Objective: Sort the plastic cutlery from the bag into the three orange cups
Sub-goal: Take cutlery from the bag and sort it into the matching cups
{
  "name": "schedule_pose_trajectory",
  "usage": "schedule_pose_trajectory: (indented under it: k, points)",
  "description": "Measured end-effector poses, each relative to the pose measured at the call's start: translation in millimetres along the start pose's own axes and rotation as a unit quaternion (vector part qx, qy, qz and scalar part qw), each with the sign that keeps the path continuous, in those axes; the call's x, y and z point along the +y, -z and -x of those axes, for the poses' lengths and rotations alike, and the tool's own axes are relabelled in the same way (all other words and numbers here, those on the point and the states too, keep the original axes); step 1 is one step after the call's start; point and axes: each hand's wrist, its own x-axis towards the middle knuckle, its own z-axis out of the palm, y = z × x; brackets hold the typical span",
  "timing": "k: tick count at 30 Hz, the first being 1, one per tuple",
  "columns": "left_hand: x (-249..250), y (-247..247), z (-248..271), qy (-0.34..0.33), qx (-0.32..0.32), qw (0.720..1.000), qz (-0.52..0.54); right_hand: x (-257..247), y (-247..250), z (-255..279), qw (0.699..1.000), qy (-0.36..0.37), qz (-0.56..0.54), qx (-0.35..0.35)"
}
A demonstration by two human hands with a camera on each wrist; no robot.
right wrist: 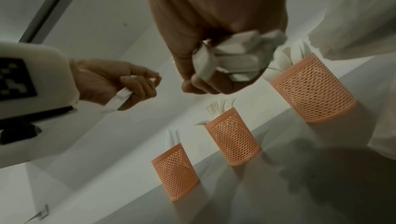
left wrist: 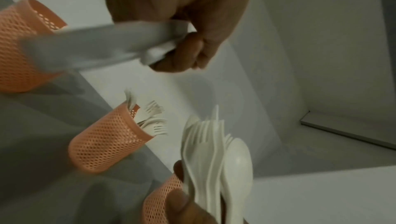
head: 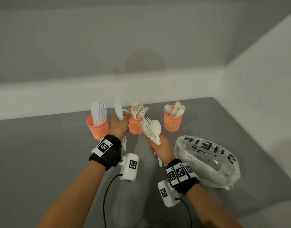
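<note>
Three orange mesh cups stand in a row on the grey table: the left cup [head: 97,127] holds knives, the middle cup [head: 135,126] forks, the right cup [head: 173,122] spoons. My left hand [head: 119,125] grips a white plastic knife [head: 119,108], blade up, between the left and middle cups. My right hand [head: 159,148] grips a bunch of forks and spoons [head: 152,130] in front of the middle cup. The bunch [left wrist: 214,163] also shows in the left wrist view, and the knife [left wrist: 96,46] is blurred there.
A crumpled clear plastic bag [head: 207,162] with printed letters lies right of my right hand, with more white cutlery inside. White walls close the table at the back and right. Cables trail from the wrist cameras toward the near edge.
</note>
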Motion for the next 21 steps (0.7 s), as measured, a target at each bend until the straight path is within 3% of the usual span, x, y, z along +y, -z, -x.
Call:
schedule_pose_trajectory:
  k: [3, 12, 18, 21]
  points:
    - [2.9, -9.1, 1.8, 0.007, -0.026, 0.997, -0.070, 1.2, -3.9, -3.0, 1.000, -0.002, 0.019, 0.014]
    - [3.8, -37.2, 5.6, -0.120, 0.007, 0.968, -0.222, 0.2, -6.7, -1.6, 1.000, -0.004, -0.019, -0.022]
    - [-0.3, -35.2, -1.8, -0.104, 0.090, 0.987, -0.077, -4.5, 0.4, -2.2, 0.998, -0.022, -0.051, -0.022]
    - [-6.3, -30.4, 2.6, -0.086, 0.063, 0.993, -0.040, -5.1, -0.3, -2.4, 0.998, -0.030, -0.039, -0.025]
